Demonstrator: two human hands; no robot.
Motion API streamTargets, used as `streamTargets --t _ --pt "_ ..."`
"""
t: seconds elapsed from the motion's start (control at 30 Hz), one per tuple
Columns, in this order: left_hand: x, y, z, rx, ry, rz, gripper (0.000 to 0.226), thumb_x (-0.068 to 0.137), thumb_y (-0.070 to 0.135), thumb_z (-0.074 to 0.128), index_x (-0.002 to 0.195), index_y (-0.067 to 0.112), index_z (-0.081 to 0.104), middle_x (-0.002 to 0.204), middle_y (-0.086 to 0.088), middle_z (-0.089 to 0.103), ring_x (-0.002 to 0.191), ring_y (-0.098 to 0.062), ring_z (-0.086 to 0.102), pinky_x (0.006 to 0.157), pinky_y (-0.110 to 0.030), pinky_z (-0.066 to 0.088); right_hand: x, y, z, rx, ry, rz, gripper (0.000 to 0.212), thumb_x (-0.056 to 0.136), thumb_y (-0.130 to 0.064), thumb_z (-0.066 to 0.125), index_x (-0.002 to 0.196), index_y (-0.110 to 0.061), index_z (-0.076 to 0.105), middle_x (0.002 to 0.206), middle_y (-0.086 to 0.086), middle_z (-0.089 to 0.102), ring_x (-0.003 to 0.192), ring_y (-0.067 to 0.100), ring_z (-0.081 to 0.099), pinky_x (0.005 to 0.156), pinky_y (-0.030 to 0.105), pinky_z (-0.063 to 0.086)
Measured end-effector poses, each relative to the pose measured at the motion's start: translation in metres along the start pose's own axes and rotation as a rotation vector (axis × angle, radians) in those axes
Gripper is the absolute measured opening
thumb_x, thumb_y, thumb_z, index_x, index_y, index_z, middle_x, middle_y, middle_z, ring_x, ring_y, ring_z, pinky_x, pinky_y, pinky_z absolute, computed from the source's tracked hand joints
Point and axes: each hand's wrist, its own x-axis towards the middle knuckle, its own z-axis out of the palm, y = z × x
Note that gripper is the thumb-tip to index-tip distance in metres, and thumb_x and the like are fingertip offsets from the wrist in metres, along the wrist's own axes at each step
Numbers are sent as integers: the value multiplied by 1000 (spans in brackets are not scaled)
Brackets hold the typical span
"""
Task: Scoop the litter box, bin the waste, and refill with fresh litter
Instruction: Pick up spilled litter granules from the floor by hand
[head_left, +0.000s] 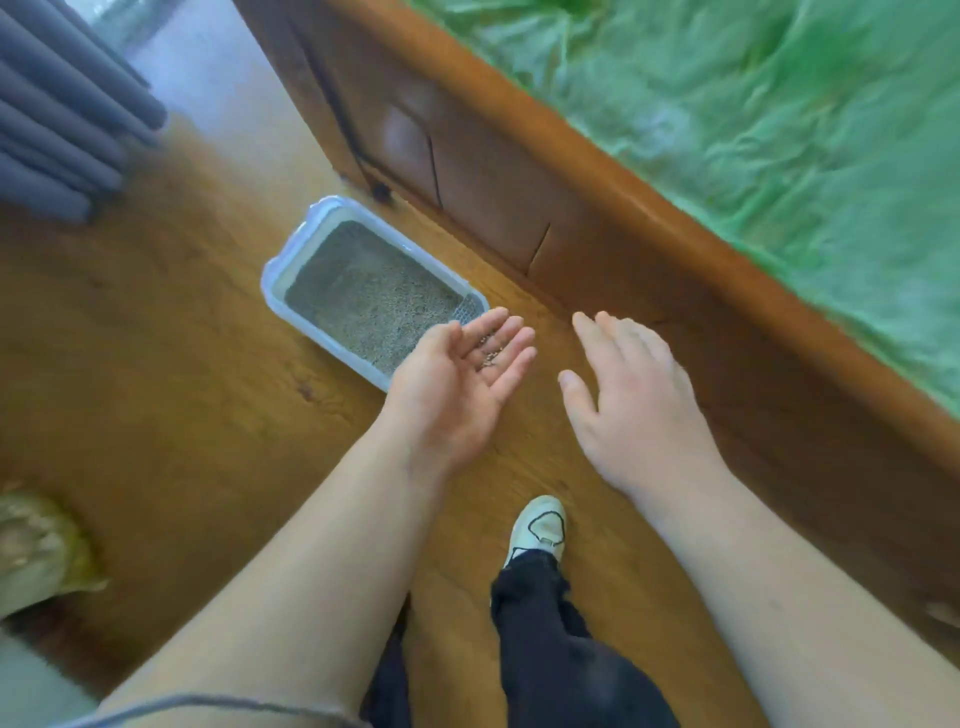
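A pale blue litter box (291, 260) sits on the wooden floor beside a bed frame, filled with grey litter (363, 296). A perforated scoop (469, 307) pokes up at its near right corner. My left hand (457, 384) is palm up just in front of the box's near corner, fingers straight, with a few litter grains (491, 356) lying on the fingers. My right hand (634, 400) hovers palm down to the right, fingers relaxed and spread, holding nothing.
A wooden bed frame (519, 171) with green bedding (753, 119) runs along the right. Grey curtain folds (62, 130) hang at the upper left. A crumpled bag (36, 551) lies at the left edge. My shoe (540, 527) stands on the floor below the hands.
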Motion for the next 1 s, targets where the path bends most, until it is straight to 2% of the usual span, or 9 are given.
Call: streamTargets --t 0.1,0.23,0.33,0.4,0.5,0.67,0.8,1.0 --pt "-117 36 59 18 -62 31 42 104 22 30 117 -2 61 109 -18 70 103 -28 69 86 -38 56 -43 -32 -117 58 51 26 57 100 -40 44 153 -19 37 157 7 39 146 28 29 118 46 27" --pt "-256 71 131 37 -147 73 39 104 20 32 115 -3 61 106 -16 69 99 -27 68 82 -37 56 -100 -56 -258 81 188 57 65 93 -45 37 149 -13 43 152 13 44 141 33 35 120 45 26" --pt "-333 84 172 13 -208 119 40 105 20 29 113 -4 59 105 -18 66 99 -29 65 85 -38 53 -144 -69 -335 36 292 35 72 88 -49 31 145 -10 48 148 16 49 137 36 41 116 47 33" --pt "-372 88 191 -4 -262 139 40 105 20 28 111 -5 59 108 -20 64 101 -31 63 88 -39 51 -173 -77 -372 2 349 11 74 87 -51 30 146 -10 47 149 15 48 138 36 41 117 47 33" --pt "-411 96 204 -31 -341 154 42 106 20 28 115 -9 57 120 -25 60 105 -35 62 86 -42 51 -211 -87 -414 -41 409 18 70 90 -50 34 152 -16 40 157 8 39 145 30 30 120 43 24" --pt "-456 123 230 -2 -474 143 43 106 20 27 116 -10 56 120 -26 59 104 -37 61 82 -43 50 -248 -106 -461 -52 495 101 64 102 -47 39 159 -23 21 165 2 20 151 23 11 123 36 9" --pt "-492 143 250 77 -559 130 42 106 18 26 120 -10 54 118 -26 60 106 -36 59 88 -43 48 -269 -133 -483 -4 545 168 64 102 -48 36 159 -23 18 165 1 18 152 22 10 124 36 8" --pt "-537 152 276 222 -707 97 41 107 17 25 116 -10 55 112 -25 61 100 -35 60 100 -42 44 -311 -153 -509 21 704 295 63 103 -47 38 158 -21 23 163 2 24 150 21 14 123 34 9"
